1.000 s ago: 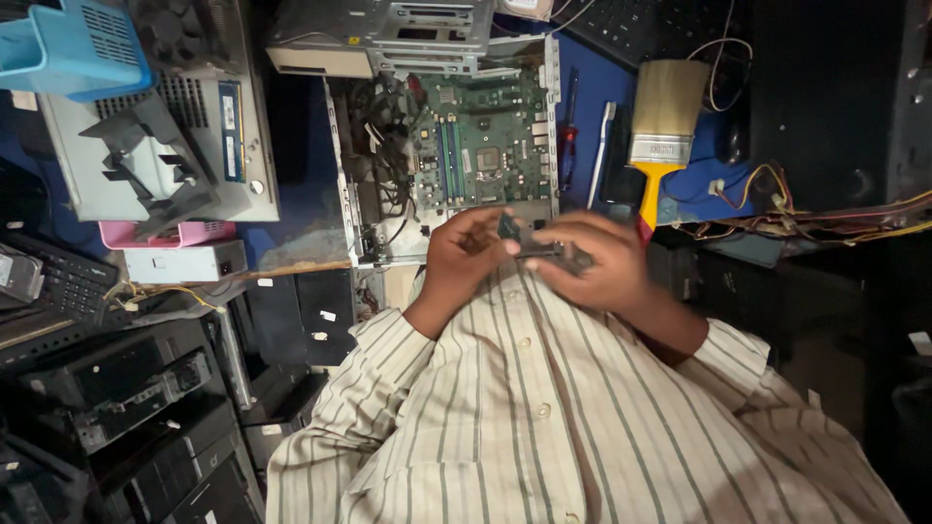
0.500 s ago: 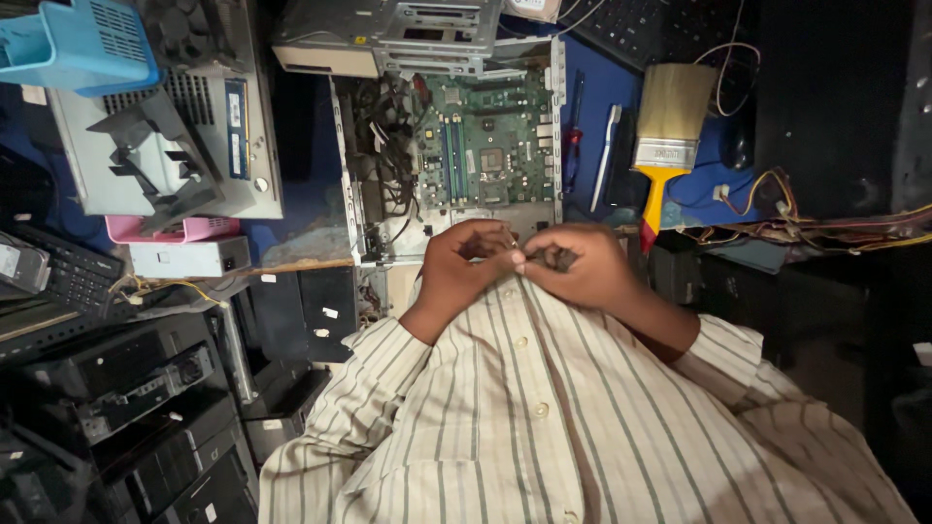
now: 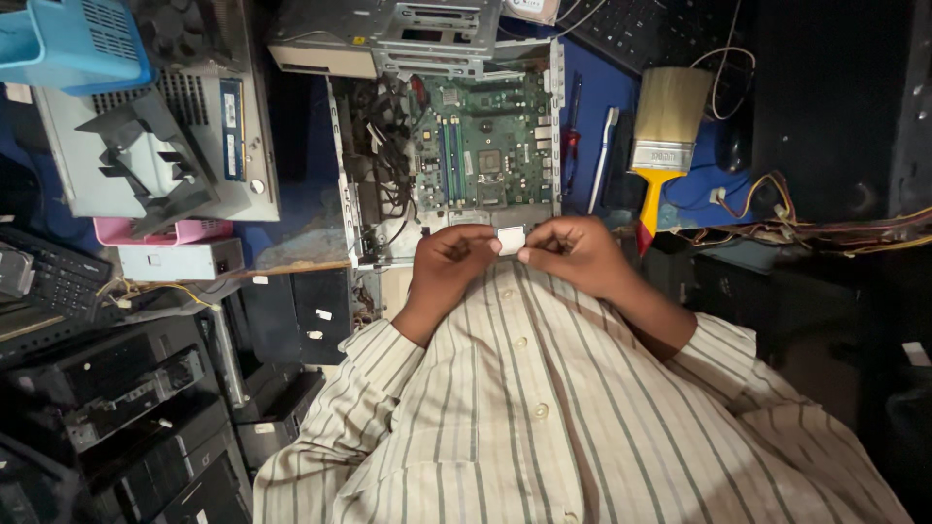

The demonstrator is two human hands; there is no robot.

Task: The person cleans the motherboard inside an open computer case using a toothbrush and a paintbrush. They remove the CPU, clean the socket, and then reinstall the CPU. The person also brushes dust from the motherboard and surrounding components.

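Pinching a small white square piece [image 3: 511, 240] at centre frame, left hand [image 3: 449, 264] and right hand [image 3: 573, 254] grip opposite edges, apparently steadying it, below the open computer case [image 3: 451, 146]; paintbrush [image 3: 665, 136] upper right.

Small white square piece [image 3: 511, 240]: smooth, matt, probably plastic; pinched between fingertips of left hand [image 3: 449, 267] and right hand [image 3: 575, 254]. Circuit board [image 3: 485, 146]: green, lacquered, slightly glossy. Computer case [image 3: 447, 39]: bare sheet metal, dull grey. Paintbrush [image 3: 665, 136]: pale soft bristles, shiny metal band, glossy yellow handle. Shirt [image 3: 544, 417]: woven striped cloth, matt. Basket [image 3: 68, 39]: blue moulded plastic.
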